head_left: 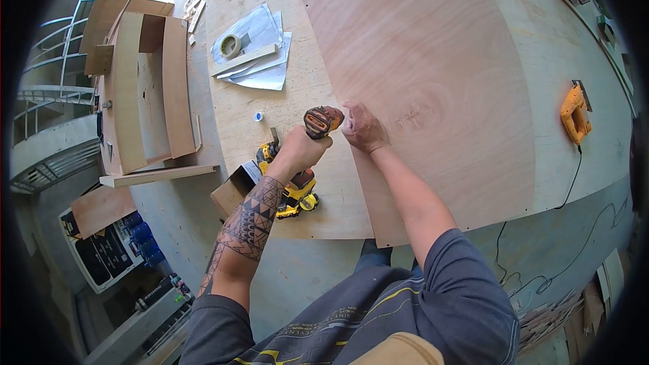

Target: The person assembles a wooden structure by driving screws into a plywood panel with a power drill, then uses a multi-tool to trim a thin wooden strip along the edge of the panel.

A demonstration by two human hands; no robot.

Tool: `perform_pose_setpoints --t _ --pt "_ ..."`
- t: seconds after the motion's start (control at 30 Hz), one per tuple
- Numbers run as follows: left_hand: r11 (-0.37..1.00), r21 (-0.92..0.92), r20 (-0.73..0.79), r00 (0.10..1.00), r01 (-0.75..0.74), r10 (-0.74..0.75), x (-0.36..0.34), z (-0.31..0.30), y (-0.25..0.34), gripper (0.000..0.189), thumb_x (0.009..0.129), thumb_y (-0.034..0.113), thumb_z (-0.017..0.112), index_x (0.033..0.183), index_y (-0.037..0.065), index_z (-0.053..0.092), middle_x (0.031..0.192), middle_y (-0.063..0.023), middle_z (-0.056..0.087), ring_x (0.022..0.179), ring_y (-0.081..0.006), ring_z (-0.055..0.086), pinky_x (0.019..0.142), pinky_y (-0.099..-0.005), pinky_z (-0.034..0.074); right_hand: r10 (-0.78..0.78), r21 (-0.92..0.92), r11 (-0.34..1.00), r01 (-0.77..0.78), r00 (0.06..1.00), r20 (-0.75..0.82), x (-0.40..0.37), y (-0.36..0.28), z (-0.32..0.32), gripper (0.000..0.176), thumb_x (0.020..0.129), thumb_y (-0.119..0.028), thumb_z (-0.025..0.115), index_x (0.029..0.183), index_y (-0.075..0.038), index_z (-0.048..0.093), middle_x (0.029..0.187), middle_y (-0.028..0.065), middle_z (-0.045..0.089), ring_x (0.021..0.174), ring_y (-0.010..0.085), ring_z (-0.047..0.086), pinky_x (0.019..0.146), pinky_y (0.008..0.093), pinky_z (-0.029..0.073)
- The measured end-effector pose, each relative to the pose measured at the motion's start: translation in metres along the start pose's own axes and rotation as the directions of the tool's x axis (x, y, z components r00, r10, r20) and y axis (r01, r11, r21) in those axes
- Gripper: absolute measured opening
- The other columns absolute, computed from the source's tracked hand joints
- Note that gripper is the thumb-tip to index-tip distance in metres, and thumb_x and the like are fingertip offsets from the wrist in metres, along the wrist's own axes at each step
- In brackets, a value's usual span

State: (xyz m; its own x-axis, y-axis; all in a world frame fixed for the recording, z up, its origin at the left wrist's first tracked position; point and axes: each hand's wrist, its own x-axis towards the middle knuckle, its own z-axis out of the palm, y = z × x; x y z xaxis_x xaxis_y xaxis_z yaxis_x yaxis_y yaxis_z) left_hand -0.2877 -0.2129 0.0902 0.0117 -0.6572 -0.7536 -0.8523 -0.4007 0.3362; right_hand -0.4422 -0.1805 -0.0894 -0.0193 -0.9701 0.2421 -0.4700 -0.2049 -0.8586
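Note:
My left hand (302,148), on the tattooed arm, is wrapped round the grip of a cordless drill (322,122). The drill's nose points right, toward my right hand (365,130). That hand is closed at the drill's front end, over the left edge of a large thin plywood sheet (433,47). What its fingers pinch is too small to make out. Beside my left forearm is a yellow and black power tool (297,197), partly covered by the arm. An open cardboard box (235,192) sits close to it.
A tape roll (230,46) and a wood strip (245,59) lie on silvery sheets at the upper left. A small blue-and-white cap (258,116) is nearer. An orange corded jigsaw (575,115) rests on the right. Left of the worktable stands a wooden cabinet frame (177,88).

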Motion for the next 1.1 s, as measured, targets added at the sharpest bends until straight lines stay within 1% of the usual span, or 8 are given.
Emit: perform_pose_setpoints --t 0.07,0.27,0.37,0.63,0.8,0.9,1.0,1.1 --pt "0.998 0.041 -0.003 0.999 -0.043 0.043 0.006 0.003 -0.006 0.033 0.090 0.028 0.072 0.103 -0.001 0.069 0.072 -0.0063 0.066 0.060 -0.0153 0.064 0.056 -0.0337 0.054 0.115 0.045 0.992 -0.119 0.989 0.088 -0.002 0.001 -0.003 0.040 0.087 -0.001 0.056 0.125 -0.012 0.051 0.108 0.0156 0.062 0.100 0.0389 0.066 0.082 0.0494 0.057" --pt "0.998 -0.015 0.057 0.997 0.061 -0.060 0.007 0.006 0.005 0.030 0.089 0.025 0.071 0.104 -0.001 0.067 0.073 -0.0056 0.064 0.060 -0.0149 0.064 0.055 -0.0332 0.054 0.117 0.057 0.991 -0.122 0.990 0.083 -0.008 0.011 0.003 0.036 0.090 -0.001 0.055 0.124 -0.012 0.050 0.112 0.0162 0.062 0.102 0.0414 0.065 0.081 0.0508 0.056" --pt "0.998 -0.020 0.015 0.998 0.058 -0.057 0.012 0.015 0.001 0.028 0.088 0.026 0.070 0.098 0.000 0.069 0.071 -0.0113 0.069 0.062 -0.0207 0.069 0.063 -0.0383 0.057 0.099 0.074 0.992 -0.101 0.995 0.028 -0.007 0.013 0.007 0.031 0.094 -0.003 0.055 0.123 -0.013 0.050 0.114 0.0152 0.062 0.102 0.0420 0.065 0.080 0.0518 0.056" --pt "0.913 -0.382 0.054 0.990 0.141 -0.130 0.006 0.033 0.008 0.022 0.091 0.022 0.069 0.091 0.001 0.063 0.065 -0.0023 0.058 0.053 -0.0153 0.059 0.050 -0.0333 0.052 0.089 0.073 0.994 -0.083 0.993 -0.078 -0.005 0.016 0.012 0.025 0.102 -0.009 0.053 0.126 -0.016 0.050 0.112 0.0151 0.066 0.090 0.0430 0.069 0.072 0.0544 0.057" --pt "0.904 -0.399 0.076 0.988 0.156 -0.137 0.014 0.029 -0.002 0.021 0.091 0.023 0.072 0.093 0.003 0.065 0.066 -0.0016 0.058 0.053 -0.0132 0.057 0.050 -0.0324 0.051 0.079 0.035 0.996 -0.077 0.994 -0.071 -0.005 0.014 0.012 0.038 0.102 -0.009 0.053 0.139 -0.019 0.051 0.111 0.0151 0.073 0.095 0.0405 0.071 0.072 0.0520 0.059" --pt "0.884 -0.464 -0.056 0.994 0.061 -0.098 0.000 0.048 -0.009 0.024 0.089 0.025 0.075 0.089 0.003 0.066 0.067 -0.0021 0.060 0.053 -0.0133 0.058 0.050 -0.0323 0.050 0.078 0.067 0.995 -0.075 0.996 -0.040 0.000 0.013 0.006 0.035 0.102 -0.010 0.056 0.135 -0.016 0.061 0.109 0.0173 0.075 0.096 0.0400 0.072 0.075 0.0487 0.060" --pt "0.843 -0.536 -0.171 0.983 -0.043 -0.059 -0.039 0.080 -0.036 0.023 0.090 0.026 0.077 0.085 0.005 0.068 0.064 -0.0011 0.061 0.052 -0.0125 0.059 0.049 -0.0313 0.049 0.263 0.406 0.884 -0.230 0.965 -0.025 0.006 0.012 -0.004 0.013 0.097 -0.010 0.065 0.104 -0.006 0.074 0.104 0.0185 0.074 0.097 0.0381 0.072 0.081 0.0452 0.058" --pt "0.744 -0.660 -0.206 0.978 -0.108 -0.040 -0.105 0.114 -0.070 0.012 0.094 0.013 0.072 0.098 0.004 0.064 0.066 0.0010 0.057 0.048 -0.0102 0.054 0.044 -0.0263 0.043 0.186 0.206 0.961 -0.183 0.983 0.005 -0.026 -0.008 -0.042 0.010 0.094 -0.008 0.067 0.102 -0.005 0.073 0.102 0.0162 0.071 0.097 0.0373 0.071 0.083 0.0452 0.057"
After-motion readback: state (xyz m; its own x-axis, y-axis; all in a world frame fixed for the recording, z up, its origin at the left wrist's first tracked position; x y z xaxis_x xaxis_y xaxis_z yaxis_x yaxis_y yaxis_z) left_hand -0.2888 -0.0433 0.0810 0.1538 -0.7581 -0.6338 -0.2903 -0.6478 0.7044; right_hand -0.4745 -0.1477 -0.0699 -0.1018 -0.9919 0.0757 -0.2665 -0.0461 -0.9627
